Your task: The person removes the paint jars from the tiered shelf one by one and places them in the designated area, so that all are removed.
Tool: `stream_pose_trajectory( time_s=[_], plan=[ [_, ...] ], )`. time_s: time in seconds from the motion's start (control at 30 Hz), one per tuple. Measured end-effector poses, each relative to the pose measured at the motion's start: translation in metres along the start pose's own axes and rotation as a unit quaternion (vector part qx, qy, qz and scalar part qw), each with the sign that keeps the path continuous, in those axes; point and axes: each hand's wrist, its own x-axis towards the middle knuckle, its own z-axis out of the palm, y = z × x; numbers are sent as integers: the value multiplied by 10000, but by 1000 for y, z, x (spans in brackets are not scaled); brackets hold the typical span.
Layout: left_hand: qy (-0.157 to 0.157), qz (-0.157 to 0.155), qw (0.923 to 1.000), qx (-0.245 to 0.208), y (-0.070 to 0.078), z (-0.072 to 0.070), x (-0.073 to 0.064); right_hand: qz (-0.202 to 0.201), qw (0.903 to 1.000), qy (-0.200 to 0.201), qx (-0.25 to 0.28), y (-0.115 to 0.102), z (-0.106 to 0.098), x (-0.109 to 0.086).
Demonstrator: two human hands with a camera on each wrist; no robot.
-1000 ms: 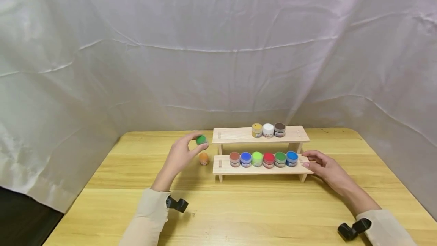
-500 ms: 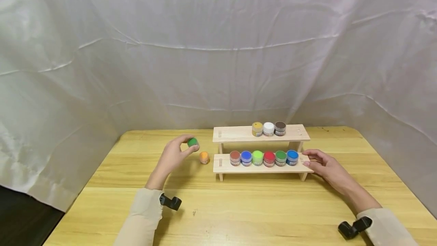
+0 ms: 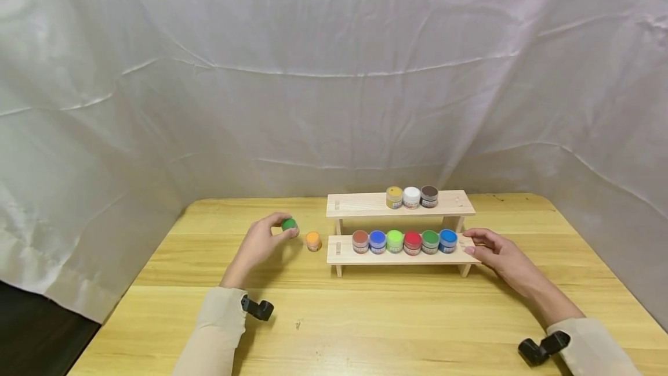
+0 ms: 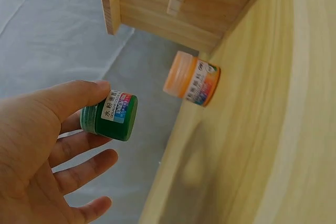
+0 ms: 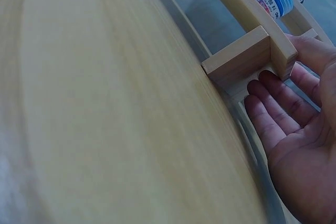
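Observation:
Between thumb and fingers, my left hand point(image 3: 261, 242) pinches a green paint jar point(image 4: 116, 115) close over the table, left of the rack. An orange paint jar point(image 3: 313, 241) stands on the table between that hand and the two-step wooden rack point(image 3: 341, 254). At the rack's other side, my right hand point(image 3: 498, 254) grips the end of the lower shelf. The right wrist view has its thumb on the shelf's top and the fingers point(image 5: 278, 103) curled beneath the end. Along the lower shelf runs a row of brown, blue, lime, red, green and light-blue jars point(image 3: 447, 241).
The upper shelf point(image 3: 357, 205) bears a yellow jar point(image 3: 394, 197), a white jar point(image 3: 411, 197) and a dark brown jar point(image 3: 429, 196). A pale cloth point(image 3: 334, 103) hangs behind the wooden table point(image 3: 365, 329) and along its sides.
My left hand has moved left and lower with the green paint jar, from beside the upper shelf to left of the orange jar. The right hand has stayed at the rack's end.

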Motion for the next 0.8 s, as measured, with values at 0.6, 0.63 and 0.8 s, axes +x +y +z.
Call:
stream_pose_trajectory(
  time_s=[0.6,0.63,0.8],
  plan=[
    [-575,102,9982,-123,-17,14,0,-18,9999,-11,108,-1,0,0],
    [-586,94,9982,-116,-18,15,0,-20,9999,-5,118,-1,0,0],
    [-656,51,9978,-60,-19,18,1,-27,9999,-4,161,1,0,0]
  ],
)
